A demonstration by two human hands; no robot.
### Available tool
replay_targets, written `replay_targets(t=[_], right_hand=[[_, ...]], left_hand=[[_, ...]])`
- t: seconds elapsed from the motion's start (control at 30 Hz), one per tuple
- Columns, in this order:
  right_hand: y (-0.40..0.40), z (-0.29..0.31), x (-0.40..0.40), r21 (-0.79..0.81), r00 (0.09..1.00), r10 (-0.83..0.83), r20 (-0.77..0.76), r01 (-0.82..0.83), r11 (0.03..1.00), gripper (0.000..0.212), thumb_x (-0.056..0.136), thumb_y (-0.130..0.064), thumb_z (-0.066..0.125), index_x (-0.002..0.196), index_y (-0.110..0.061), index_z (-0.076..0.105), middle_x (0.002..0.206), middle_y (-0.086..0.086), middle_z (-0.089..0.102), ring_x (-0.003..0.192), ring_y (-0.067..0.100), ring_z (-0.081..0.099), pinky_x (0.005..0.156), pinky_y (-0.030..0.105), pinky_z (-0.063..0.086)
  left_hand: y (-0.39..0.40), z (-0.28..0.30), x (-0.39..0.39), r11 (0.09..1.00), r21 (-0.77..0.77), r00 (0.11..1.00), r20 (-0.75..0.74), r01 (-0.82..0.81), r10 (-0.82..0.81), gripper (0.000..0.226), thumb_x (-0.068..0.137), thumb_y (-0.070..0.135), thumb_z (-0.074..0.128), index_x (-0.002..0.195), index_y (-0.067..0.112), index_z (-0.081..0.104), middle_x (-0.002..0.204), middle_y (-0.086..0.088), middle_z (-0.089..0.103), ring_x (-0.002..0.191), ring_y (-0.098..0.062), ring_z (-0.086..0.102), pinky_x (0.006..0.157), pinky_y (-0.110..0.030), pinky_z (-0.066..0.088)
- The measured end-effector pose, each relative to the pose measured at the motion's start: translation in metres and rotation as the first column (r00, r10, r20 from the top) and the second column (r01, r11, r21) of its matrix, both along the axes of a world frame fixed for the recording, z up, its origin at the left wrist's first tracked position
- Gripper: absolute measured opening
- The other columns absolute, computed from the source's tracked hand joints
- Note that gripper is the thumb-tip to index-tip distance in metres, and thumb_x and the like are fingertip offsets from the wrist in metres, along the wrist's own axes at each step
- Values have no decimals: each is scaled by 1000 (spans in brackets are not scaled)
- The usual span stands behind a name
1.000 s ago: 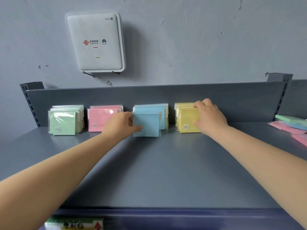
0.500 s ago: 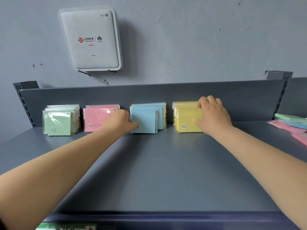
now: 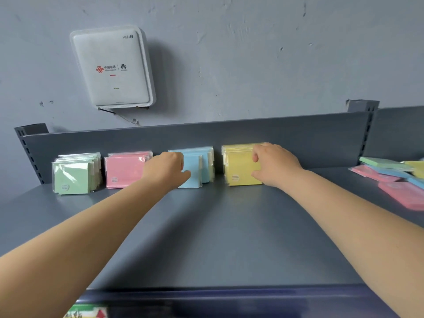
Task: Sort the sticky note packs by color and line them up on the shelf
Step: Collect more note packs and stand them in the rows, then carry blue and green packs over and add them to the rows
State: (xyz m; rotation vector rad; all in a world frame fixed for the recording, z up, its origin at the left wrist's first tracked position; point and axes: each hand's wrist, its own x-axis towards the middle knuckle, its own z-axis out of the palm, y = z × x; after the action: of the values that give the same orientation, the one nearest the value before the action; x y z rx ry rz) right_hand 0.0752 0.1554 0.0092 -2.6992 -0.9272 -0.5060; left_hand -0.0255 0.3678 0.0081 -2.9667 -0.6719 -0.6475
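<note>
So the grey metal shelf has four upright rows of sticky note packs lined up along its back edge, leaning against the back panel: green packs nearest the left end, then pink packs, blue packs and yellow packs, each colour with a small gap from the next. The left hand is on the front blue pack, fingers curled over its top left corner and thumb pressed on the face, so it's gripping that pack, and the hand also covers part of the pink row's right side. The right hand is at the right side of the yellow row, fingers curled over the top of the front packs and thumb low on the front face, pinching them together. Over at the shelf's right edge there's a loose pile of unsorted packs lying flat, green, blue, pink and a bit of yellow all overlapping. On the wall above the left part of the shelf hangs a white WiFi router with a cable dangling below it.
</note>
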Motion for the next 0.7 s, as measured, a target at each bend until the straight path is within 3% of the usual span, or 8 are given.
replay_targets(t=[0.23,0.37,0.5,0.6,0.7], right_hand=[[-71,21,-14,-239,974,76,212,-24,971,24,92,-16,45,116,-18,49,111,1,52,104,24,49,70,32,35],[-140,17,-21,-190,968,46,249,2,982,18,95,-23,43,111,-20,51,108,-2,53,101,22,49,68,30,31],[-213,8,-22,-114,984,-29,174,50,992,17,94,-29,46,109,-23,52,103,-6,52,102,19,49,67,28,29],[-261,0,-15,-9,990,-117,84,118,993,12,90,-23,49,99,-23,57,97,-7,52,95,18,51,65,29,35],[-303,-8,4,123,981,-194,10,192,974,12,89,-22,52,98,-23,58,99,-6,56,93,19,53,74,33,45]], left_hand=[[-105,19,15,958,182,968,76,223,-240,28,88,32,53,111,17,56,106,2,61,98,-23,56,70,-26,30],[-185,26,22,919,190,914,154,346,-376,27,88,36,50,110,20,56,104,4,60,97,-22,57,72,-27,31],[-259,18,32,881,161,865,177,444,-469,25,88,37,50,106,20,54,104,5,60,94,-20,56,69,-26,29],[-304,7,45,858,134,850,129,496,-511,29,89,39,50,111,22,54,108,6,58,98,-19,56,70,-25,30],[-339,-1,62,850,72,845,91,523,-527,30,88,38,51,113,22,54,110,6,58,98,-19,56,71,-26,32]])
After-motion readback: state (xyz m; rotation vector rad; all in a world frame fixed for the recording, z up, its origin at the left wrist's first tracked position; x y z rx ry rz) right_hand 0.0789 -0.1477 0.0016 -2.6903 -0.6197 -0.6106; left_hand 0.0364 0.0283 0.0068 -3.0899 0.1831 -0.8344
